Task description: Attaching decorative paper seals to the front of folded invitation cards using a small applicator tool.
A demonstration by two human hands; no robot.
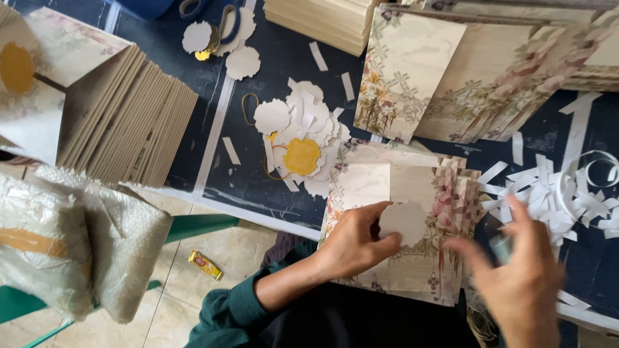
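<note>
In the head view, the left hand (351,241) reaches in from a dark green sleeve (235,309) and pinches a pale scalloped paper disc (403,222) between thumb and fingertips, its grip closed on the disc's left edge. The disc hovers just over a stack of floral cards (412,187) lying at the near edge of the dark counter (258,174), cream cards printed with pink and purple blossoms down their right sides. The right hand (522,277) is blurred beside the stack, fingers spread and partly curled; something small and greyish seems to sit in its grip, but I cannot tell what it is or how firmly the hand closes. Farther up the counter lies a loose pile of scalloped discs (303,122), one of them a yellow disc (302,156) face up. To the right is a heap of white paper strips (554,193). More floral cards (412,71) fan out at the top, and a leaning row of brown envelopes (129,122) stands at the left. Below the counter, a bubble-wrapped bundle (71,238) rests near a small yellow wrapper (205,265) on the tiled floor (187,290).
</note>
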